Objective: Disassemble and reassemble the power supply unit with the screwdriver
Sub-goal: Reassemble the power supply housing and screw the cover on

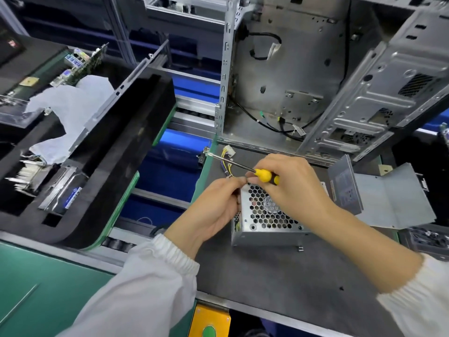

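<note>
On the dark grey mat (279,271) at the near right of the bench sits the power supply unit (263,223), a small box of bare silver metal. Its top face is punched with a honeycomb of holes, through which a fan hub shows. 1 round screw hole sits at the near left corner of that face. A bundle of yellow, blue and white wires (227,159) runs out from its far left side to a white plug.

Both forearms come in from the near edge in white sleeves with elastic cuffs. The left hand (213,210) is turned palm inward against the left side of the box, with its fingers curled; thumb and forefinger pinch together at the far left corner, over something too small to make out. The right hand (289,188) lies across the far part of the top face, and its fingers wrap the screwdriver (252,170) by its yellow and black handle. The steel shaft points far and left, away from the box, with its tip above the wires.

Just beside the near side of the box, 1 small dark screw (300,248) lies on the mat. Right of the box lies a bent grey metal cover (393,200). Behind it stands an open computer case (303,76). At the left, a black foam tray (126,152) holds parts and a white cloth (70,110).
</note>
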### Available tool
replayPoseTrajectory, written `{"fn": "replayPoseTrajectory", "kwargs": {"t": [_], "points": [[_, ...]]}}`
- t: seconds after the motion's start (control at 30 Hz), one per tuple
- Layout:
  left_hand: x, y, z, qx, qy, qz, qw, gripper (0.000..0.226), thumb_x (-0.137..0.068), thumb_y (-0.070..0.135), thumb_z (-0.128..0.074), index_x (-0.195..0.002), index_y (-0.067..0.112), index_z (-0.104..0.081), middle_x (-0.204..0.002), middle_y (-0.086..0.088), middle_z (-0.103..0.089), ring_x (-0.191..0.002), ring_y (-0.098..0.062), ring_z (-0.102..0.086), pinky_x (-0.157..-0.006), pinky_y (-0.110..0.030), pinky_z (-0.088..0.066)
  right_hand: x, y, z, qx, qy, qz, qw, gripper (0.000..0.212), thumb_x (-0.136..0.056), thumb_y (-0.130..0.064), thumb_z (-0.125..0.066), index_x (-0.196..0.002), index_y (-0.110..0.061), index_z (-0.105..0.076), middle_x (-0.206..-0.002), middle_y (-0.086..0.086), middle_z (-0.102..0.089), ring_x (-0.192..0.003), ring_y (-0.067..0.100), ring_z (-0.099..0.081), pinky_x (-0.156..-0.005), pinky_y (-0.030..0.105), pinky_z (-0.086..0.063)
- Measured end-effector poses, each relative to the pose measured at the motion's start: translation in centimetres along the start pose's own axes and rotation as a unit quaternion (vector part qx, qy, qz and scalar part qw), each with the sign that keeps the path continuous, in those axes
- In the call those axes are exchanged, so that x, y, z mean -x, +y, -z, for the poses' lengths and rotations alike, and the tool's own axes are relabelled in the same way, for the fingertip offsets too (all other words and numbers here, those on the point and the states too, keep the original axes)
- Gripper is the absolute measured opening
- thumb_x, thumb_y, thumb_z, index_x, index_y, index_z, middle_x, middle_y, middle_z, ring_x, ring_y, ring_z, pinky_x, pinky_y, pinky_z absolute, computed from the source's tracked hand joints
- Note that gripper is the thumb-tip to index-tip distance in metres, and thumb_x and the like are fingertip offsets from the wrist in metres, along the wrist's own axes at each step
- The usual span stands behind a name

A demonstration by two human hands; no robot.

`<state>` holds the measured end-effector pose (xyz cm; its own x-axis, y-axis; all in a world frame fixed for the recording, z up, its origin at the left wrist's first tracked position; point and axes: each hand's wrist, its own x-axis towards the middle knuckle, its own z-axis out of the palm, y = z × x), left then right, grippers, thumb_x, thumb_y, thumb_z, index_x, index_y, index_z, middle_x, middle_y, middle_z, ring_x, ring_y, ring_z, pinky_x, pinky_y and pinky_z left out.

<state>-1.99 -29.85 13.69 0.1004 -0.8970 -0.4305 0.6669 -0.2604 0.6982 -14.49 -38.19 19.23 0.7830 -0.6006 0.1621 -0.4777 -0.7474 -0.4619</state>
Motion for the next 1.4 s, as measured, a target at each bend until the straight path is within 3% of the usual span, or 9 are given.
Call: {"fn": "replayPoseTrajectory", "kwargs": {"t": [0.17,0.37,0.5,0.63,0.8,0.9,1.07,1.27,1.4], "points": [[-0.2,0.0,0.0,-0.006,0.005,-0.008,1.0,0.036,-0.103,0.006,-0.038,-0.127,-0.019,-0.048,-0.13,-0.036,-0.053,-0.127,-0.044,-0.049,-0.112,-0.055,-0.036,0.9,-0.2,-0.7,0.024,0.043,0.038,0.998,0.011,-0.078,-0.006,-0.075,-0.084,-0.015,-0.071,-0.087,-0.002,-0.065,-0.074,0.026,-0.062,-0.058,0.041,-0.05],[0.2,0.0,0.3,-0.001,-0.026,-0.004,1.0,0.028,-0.102,0.01,-0.037,-0.102,-0.005,-0.061,-0.095,-0.017,-0.063,-0.095,-0.026,-0.059,-0.098,-0.042,-0.047,1.7,-0.7,-0.8,0.12,0.051,0.12,0.984,0.023,-0.066,0.004,-0.077,-0.085,-0.007,-0.071,-0.079,0.007,-0.062,-0.055,0.026,-0.056,-0.034,0.029,-0.04],[0.2,-0.3,0.5,0.015,-0.033,-0.007,0.999,0.036,-0.103,0.014,-0.04,-0.121,-0.012,-0.058,-0.115,-0.027,-0.063,-0.111,-0.034,-0.06,-0.106,-0.047,-0.045,2.7,-0.3,-0.6,0.114,0.008,0.127,0.985,0.042,-0.066,0.0,-0.079,-0.106,-0.01,-0.07,-0.093,0.007,-0.063,-0.071,0.023,-0.059,-0.036,0.032,-0.043],[0.5,-0.6,0.6,0.038,-0.048,-0.005,0.998,0.035,-0.102,0.017,-0.041,-0.107,0.001,-0.072,-0.119,-0.027,-0.065,-0.113,-0.033,-0.063,-0.101,-0.044,-0.05,3.2,0.0,-0.1,0.09,-0.045,0.091,0.991,0.046,-0.076,-0.011,-0.071,-0.12,-0.023,-0.065,-0.105,-0.001,-0.054,-0.072,0.018,-0.053,-0.045,0.037,-0.047],[0.8,-1.1,0.5,0.011,-0.028,-0.051,0.998,0.029,-0.099,0.013,-0.044,-0.106,-0.001,-0.069,-0.107,-0.023,-0.066,-0.105,-0.035,-0.058,-0.106,-0.056,-0.039,1.9,0.1,1.1,-0.111,-0.074,-0.033,0.991,0.033,-0.085,-0.014,-0.066,-0.092,-0.046,-0.07,-0.088,-0.009,-0.046,-0.08,0.013,-0.055,-0.065,0.028,-0.045],[0.6,-0.8,0.4,-0.021,-0.01,-0.056,0.998,0.036,-0.101,0.009,-0.041,-0.123,-0.016,-0.054,-0.128,-0.034,-0.055,-0.118,-0.046,-0.052,-0.109,-0.06,-0.036,0.1,0.2,1.7,-0.2,-0.099,-0.112,0.968,0.013,-0.08,-0.019,-0.074,-0.084,-0.032,-0.076,-0.074,-0.01,-0.052,-0.067,0.0,-0.053,-0.06,0.016,-0.039],[0.7,-0.2,0.4,-0.021,-0.001,-0.031,0.999,0.017,-0.099,0.005,-0.045,-0.1,-0.006,-0.058,-0.126,-0.03,-0.056,-0.111,-0.042,-0.053,-0.107,-0.065,-0.035,-2.2,0.2,2.3,-0.165,-0.156,-0.132,0.965,0.006,-0.072,-0.023,-0.082,-0.075,-0.023,-0.077,-0.053,-0.014,-0.061,-0.051,-0.003,-0.05,-0.052,0.011,-0.038],[0.9,-0.1,-0.1,-0.005,-0.002,-0.037,0.999,0.06,-0.089,0.021,-0.06,-0.122,-0.026,-0.042,-0.116,-0.031,-0.058,-0.107,-0.039,-0.054,-0.107,-0.061,-0.038,-2.7,0.3,2.3,-0.176,-0.189,-0.128,0.958,0.01,-0.072,-0.019,-0.082,-0.073,-0.022,-0.073,-0.071,0.003,-0.068,-0.055,0.006,-0.053,-0.05,0.016,-0.044],[1.1,-0.1,-0.1,-0.025,0.001,-0.028,0.999,0.052,-0.092,0.02,-0.058,-0.117,-0.025,-0.047,-0.118,-0.038,-0.059,-0.105,-0.042,-0.058,-0.102,-0.056,-0.044,-2.8,0.3,2.1,-0.146,-0.183,-0.116,0.965,0.013,-0.072,-0.022,-0.082,-0.074,-0.021,-0.069,-0.068,0.0,-0.066,-0.045,0.007,-0.053,-0.05,0.019,-0.045]]}}
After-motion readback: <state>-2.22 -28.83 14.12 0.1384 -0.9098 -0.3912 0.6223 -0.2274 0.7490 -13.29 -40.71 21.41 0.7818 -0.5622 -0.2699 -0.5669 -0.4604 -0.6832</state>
